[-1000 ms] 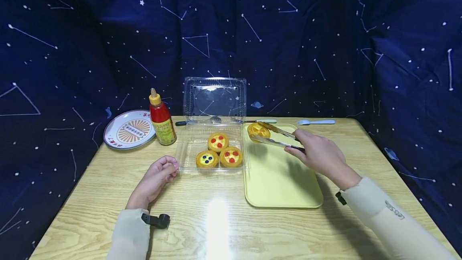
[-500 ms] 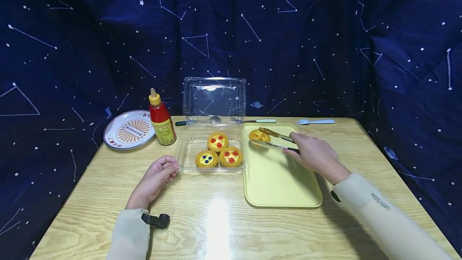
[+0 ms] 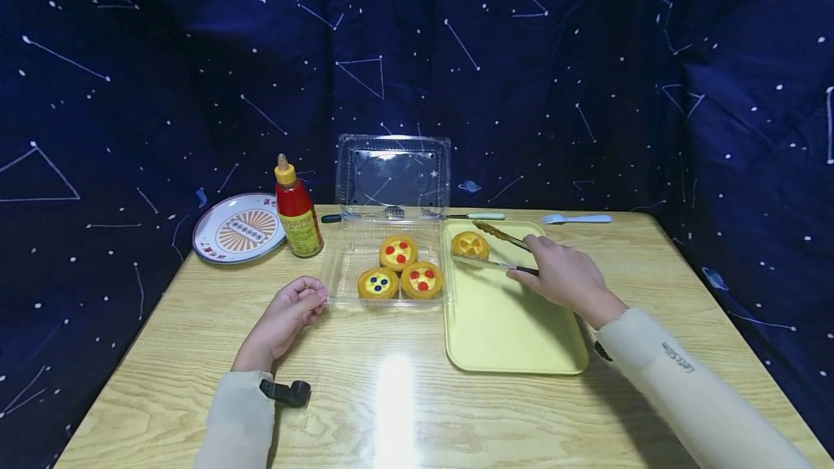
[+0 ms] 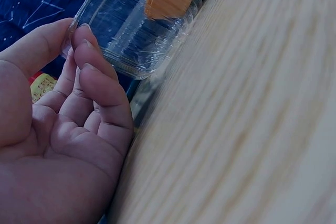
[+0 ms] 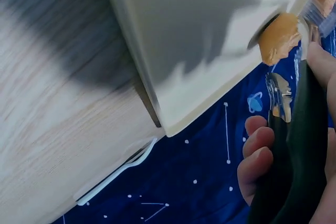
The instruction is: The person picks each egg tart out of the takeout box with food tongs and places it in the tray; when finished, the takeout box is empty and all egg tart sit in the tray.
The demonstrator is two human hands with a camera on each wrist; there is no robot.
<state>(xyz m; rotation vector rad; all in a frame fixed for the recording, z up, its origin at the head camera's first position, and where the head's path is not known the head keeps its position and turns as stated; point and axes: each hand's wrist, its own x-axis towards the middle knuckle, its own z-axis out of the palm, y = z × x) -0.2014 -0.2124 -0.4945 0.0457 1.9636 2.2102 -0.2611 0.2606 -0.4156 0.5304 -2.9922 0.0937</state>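
My left hand (image 3: 287, 317) pinches the near-left corner of a clear plastic clamshell box (image 3: 339, 266) between thumb and fingertips; the left wrist view shows the grip on the rim (image 4: 71, 38) close up. Its lid stands raised at the back. Three tarts sit inside: one blue-dotted (image 3: 378, 284), two red-dotted (image 3: 398, 253). My right hand (image 3: 567, 277) grips black-handled tongs (image 3: 515, 240) around the handles. The tong arms stand spread on either side of a tart with a cut-pattern top (image 3: 470, 244), which sits at the far-left corner of a yellow tray (image 3: 515, 339).
A red sauce bottle (image 3: 298, 219) with a yellow cap stands left of the box, beside a patterned plate (image 3: 224, 248). Behind the tray lie a light-handled utensil (image 3: 485, 216) and a blue fork (image 3: 580, 219). A dark starry curtain (image 3: 417, 56) hangs behind the table.
The tongs and tart have come slightly nearer over the tray, and the tong arms have spread apart from the tart. My left hand keeps its hold on the box corner.
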